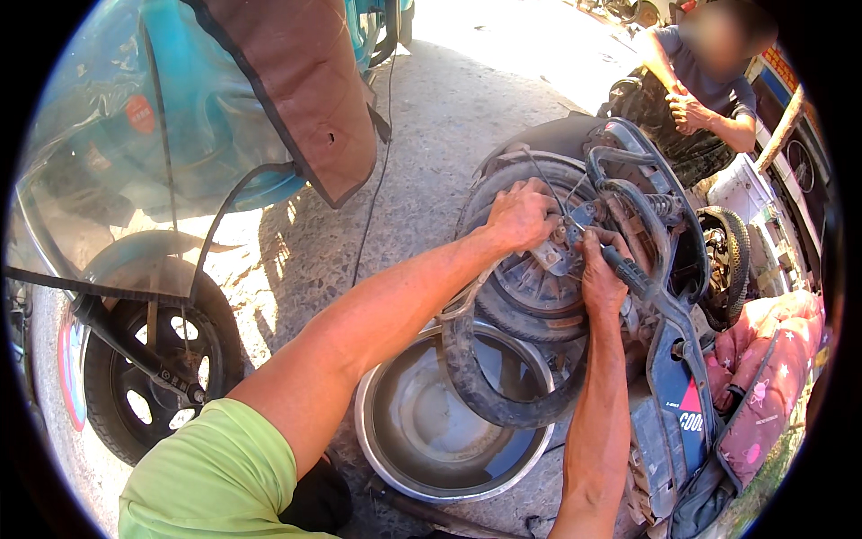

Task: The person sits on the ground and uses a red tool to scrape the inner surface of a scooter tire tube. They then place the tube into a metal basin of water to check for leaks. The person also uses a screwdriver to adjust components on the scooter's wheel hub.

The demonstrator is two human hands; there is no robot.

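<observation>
My right hand (603,277) is closed around the dark handle of a screwdriver (628,271). The tool's shaft points at the metal bracket (561,256) by the hub of a scooter wheel (530,301). On the upper side of that hub rests my left hand (523,217), fingers curled beside a thin cable; what they grip is hidden. A black inner tube (460,359) hangs loose from the wheel, over a steel basin (366,429) of murky water. The scooter's dark frame (664,310) lies tilted to the right of the wheel.
A vehicle wheel (229,337) and a clear plastic cover with a brown flap (310,99) stand at left. A person (718,81) crouches at the far right, hands together. Nearby are a small knobby tyre (738,260) and a pink patterned quilted cover (768,386).
</observation>
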